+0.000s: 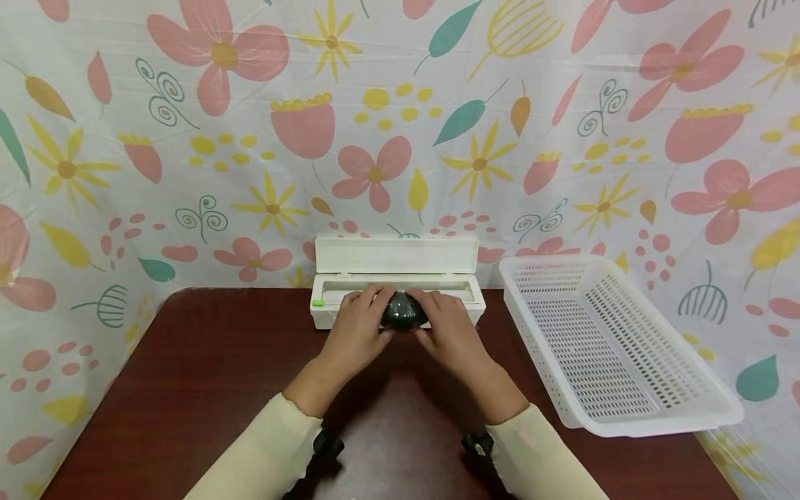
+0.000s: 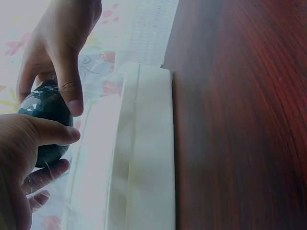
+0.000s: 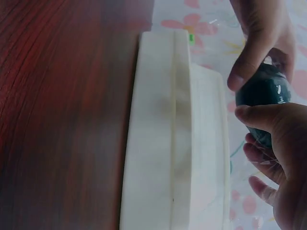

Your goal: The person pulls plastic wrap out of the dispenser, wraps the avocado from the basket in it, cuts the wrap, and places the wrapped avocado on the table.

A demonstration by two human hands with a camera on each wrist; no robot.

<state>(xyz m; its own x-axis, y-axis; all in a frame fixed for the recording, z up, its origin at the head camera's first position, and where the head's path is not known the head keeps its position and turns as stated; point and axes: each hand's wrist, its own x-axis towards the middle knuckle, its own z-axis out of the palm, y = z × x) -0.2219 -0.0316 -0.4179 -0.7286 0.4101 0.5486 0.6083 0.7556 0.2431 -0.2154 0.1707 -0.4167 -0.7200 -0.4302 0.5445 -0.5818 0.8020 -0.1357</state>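
You have the dark green rounded object (image 1: pixel 403 314) between both hands, raised off the tabletop (image 1: pixel 219 361) and, in the head view, in front of the white box (image 1: pixel 323 321). Your left grip (image 1: pixel 358 324) pinches it from one side and your right grip (image 1: pixel 450 326) from the other, thumbs on the side nearer you and fingers curled over the far side. Clear film (image 3: pixel 268 162) seems to hang about its underside, near the fingers; how far it wraps round is hard to tell.

The likeliest trouble is a slip: the surface looks smooth and glossy, so uneven squeezing from your two sides could roll the object or pop it forward. With the open box so near below, a drop could land inside or strike the raised lid (image 1: pixel 396 255). If that is loose film at your fingertips, it could cling to skin, fold on itself or tear when one side pulls harder than the other. Lowering your wrists could also knock the box's front edge, where the small green tab (image 1: pixel 318 303) sits, and shove the box backward. The white basket (image 1: pixel 656 425) lies to your right, well apart from the work, so only a wide elbow swing would probably catch it.
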